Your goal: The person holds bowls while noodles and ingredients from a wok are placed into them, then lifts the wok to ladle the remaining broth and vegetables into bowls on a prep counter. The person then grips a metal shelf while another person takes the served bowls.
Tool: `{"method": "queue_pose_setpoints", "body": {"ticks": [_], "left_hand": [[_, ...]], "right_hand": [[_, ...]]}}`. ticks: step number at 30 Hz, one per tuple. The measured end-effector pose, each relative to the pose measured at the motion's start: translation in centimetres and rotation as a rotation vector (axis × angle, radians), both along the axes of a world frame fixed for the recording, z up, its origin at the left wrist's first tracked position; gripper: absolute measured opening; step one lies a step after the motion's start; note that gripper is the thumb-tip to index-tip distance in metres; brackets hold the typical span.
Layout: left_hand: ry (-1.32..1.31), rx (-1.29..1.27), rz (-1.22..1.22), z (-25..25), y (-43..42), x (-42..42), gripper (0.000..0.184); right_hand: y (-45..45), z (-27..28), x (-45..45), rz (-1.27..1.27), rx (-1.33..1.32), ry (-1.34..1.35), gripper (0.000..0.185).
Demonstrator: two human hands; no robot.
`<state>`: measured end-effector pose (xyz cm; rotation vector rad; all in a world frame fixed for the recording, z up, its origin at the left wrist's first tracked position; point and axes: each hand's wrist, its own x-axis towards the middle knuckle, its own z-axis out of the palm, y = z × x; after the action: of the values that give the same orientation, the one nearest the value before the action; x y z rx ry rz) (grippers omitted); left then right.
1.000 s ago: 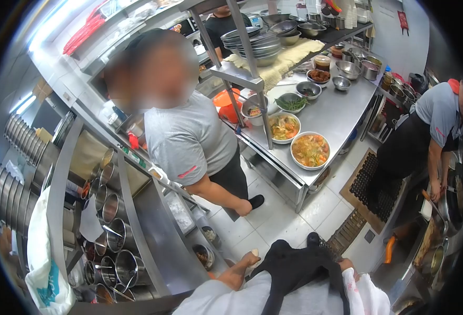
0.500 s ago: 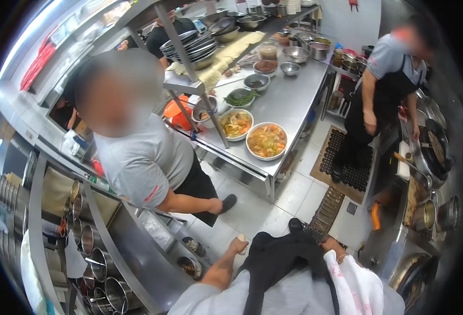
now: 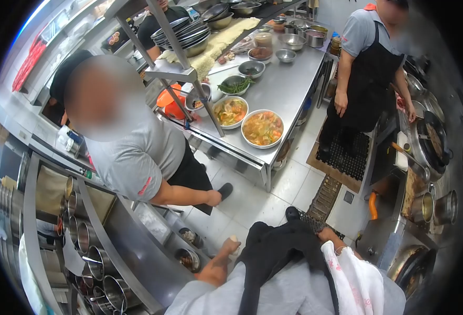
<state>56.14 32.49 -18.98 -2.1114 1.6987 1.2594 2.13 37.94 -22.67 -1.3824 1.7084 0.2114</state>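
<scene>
My left hand hangs low at my left side, fingers closed round something small and pale that I cannot make out. Down by my right side is my right hand; its fingers are too small and dark to read. A white towel with pink marks hangs over my right arm. My black apron lies between the two hands. Neither hand touches the steel table ahead, where two large bowls of vegetable soup stand near the front corner.
One co-worker stands close on the left, another by the woks on the right. Tiled floor lies between, with a black rubber mat and a drain grate. Metal pots fill the left shelves.
My view has shifted slightly. The co-worker on the right has turned more toward me and stands more upright. My left hand is slightly further left in view, still closed.
</scene>
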Motion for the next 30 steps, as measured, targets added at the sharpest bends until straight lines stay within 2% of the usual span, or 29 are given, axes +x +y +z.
{"method": "queue_pose_setpoints", "body": {"ticks": [1, 2, 4, 5, 8, 11, 13, 14, 15, 17, 18, 19, 20, 21, 22, 24, 25, 27, 28, 30], "left_hand": [[0.0, 0.002, 0.004, 0.3, -0.1, -0.1, 0.047], [0.021, 0.012, 0.001, 0.5, -0.3, -0.1, 0.047], [0.042, 0.019, 0.002, 0.2, -0.4, -0.2, 0.048], [0.029, 0.012, 0.027, -0.5, -0.4, -0.2, 0.047], [0.035, -0.004, 0.047, -1.1, -0.7, -0.7, 0.048], [0.058, 0.028, 0.043, -1.8, -1.3, -0.9, 0.05], [0.058, 0.069, 0.05, -1.9, -1.4, -0.9, 0.051], [0.016, 0.088, 0.056, -1.9, -1.5, -1.0, 0.052], [-0.025, 0.106, 0.059, -1.6, -1.9, -1.3, 0.053], [0.005, -0.384, -0.07, -1.3, -6.8, -4.2, 0.053], [0.063, -0.216, -0.026, 6.6, -11.1, -7.6, 0.058], [0.113, -0.406, -0.12, 11.7, -14.9, -10.5, 0.056], [0.224, -0.644, -0.079, 19.6, -17.4, -13.7, 0.064], [0.283, -0.635, -0.068, 24.7, -20.2, -15.5, 0.077], [0.135, -0.696, -0.169, 24.3, -24.0, -16.4, 0.092], [0.016, -0.442, -0.152, 28.0, -28.3, -17.0, 0.101], [0.024, -0.449, -0.141, 28.3, -29.7, -16.9, 0.101], [0.085, -0.507, 0.099, 29.1, -32.0, -15.3, 0.106], [0.048, -0.463, 0.037, 29.6, -32.2, -14.7, 0.112], [0.025, -0.491, 0.066, 27.5, -31.2, -14.4, 0.107]], "right_hand": [[0.2, -2.4, -0.7, 0.089, -0.075, -0.06, 0.035], [-0.3, -0.5, -0.1, 0.093, -0.073, -0.06, 0.035], [-2.0, 4.5, 1.5, -0.124, 0.085, 0.023, 0.036], [-2.4, 5.3, 1.7, -0.12, 0.084, 0.023, 0.036], [-3.2, 6.5, 2.0, -0.083, 0.067, 0.011, 0.037], [-3.6, 7.8, 2.3, -0.166, 0.146, -0.035, 0.037], [-2.6, 6.6, 2.3, -0.122, -0.087, -0.003, 0.037], [-2.9, 6.9, 2.1, -0.114, 0.06, -0.01, 0.039], [-2.6, 7.4, 2.2, -0.109, 0.056, -0.013, 0.039], [-2.3, 6.7, 2.0, -0.082, 0.024, 0.022, 0.043], [-1.2, 1.7, 0.4, -0.022, 0.006, -0.059, 0.045], [-0.3, 1.4, 0.3, -0.013, 0.022, -0.069, 0.045], [-0.4, 1.7, 0.5, 0.0, 0.046, -0.03, 0.045], [-1.3, 2.2, 1.0, 0.016, 0.058, 0.006, 0.045], [-2.3, 3.2, 1.6, 0.032, 0.069, 0.043, 0.045], [-2.4, 4.7, 1.6, 0.057, 0.106, 0.142, 0.046], [-3.1, 5.2, 1.0, 0.065, 0.099, 0.154, 0.046], [-4.3, 5.7, 1.8, -0.05, -0.039, -0.018, 0.043], [-3.2, 6.9, 2.8, -0.038, -0.028, -0.027, 0.043], [-3.1, 11.5, 4.1, -0.193, -0.07, -0.109, 0.04]]}}
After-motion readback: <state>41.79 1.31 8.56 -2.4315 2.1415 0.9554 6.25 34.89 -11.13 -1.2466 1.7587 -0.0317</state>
